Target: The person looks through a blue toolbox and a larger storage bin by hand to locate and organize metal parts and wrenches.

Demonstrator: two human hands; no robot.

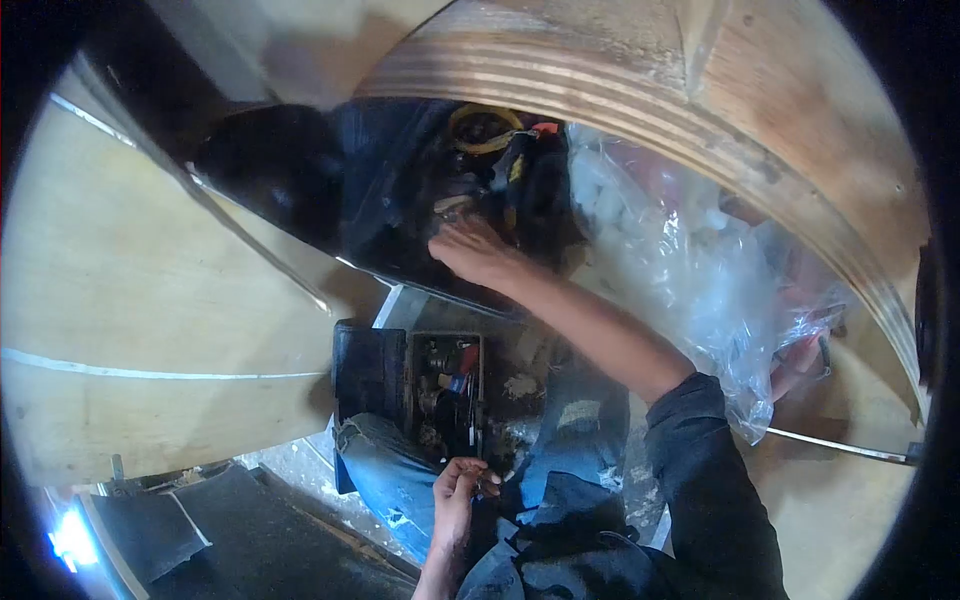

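My right hand reaches into a black open case, its fingers bent and pressed together. What they hold, if anything, is lost in shadow. Just beyond the knuckles lies a small tan piece. A coil of yellow cable or tape and a dark tool with yellow parts are deeper in the case. Low over my lap, my left hand is closed, thumb against fingers. A small dark thing shows at its fingertips, too small to name.
Between my knees stands an open toolbox with several mixed tools, red and blue among them. Clear plastic bags hang or lie to the right. A curved layered wooden edge arches overhead. Pale curved panels rise at left; a bright lamp glows low left.
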